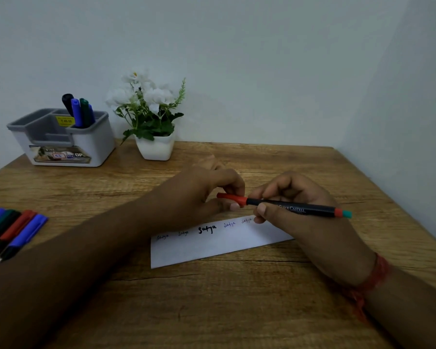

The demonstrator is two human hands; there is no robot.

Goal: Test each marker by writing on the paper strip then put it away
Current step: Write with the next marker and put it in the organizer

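A dark pen with a red cap [291, 207] lies level above the white paper strip [212, 244]. My right hand [297, 205] grips its barrel, and my left hand [207, 195] pinches the red cap [232, 198] at its left end. The cap sits on the pen. The strip lies on the wooden table [212, 298] and bears several handwritten words along its top edge. Several capped markers [13, 230] lie in a row at the table's left edge. More markers [78, 112] stand in the grey and white organizer [63, 137] at the back left.
A white pot of white flowers [151, 119] stands at the back, right of the organizer. The wall closes in behind and on the right. A red thread band [373, 275] circles my right wrist.
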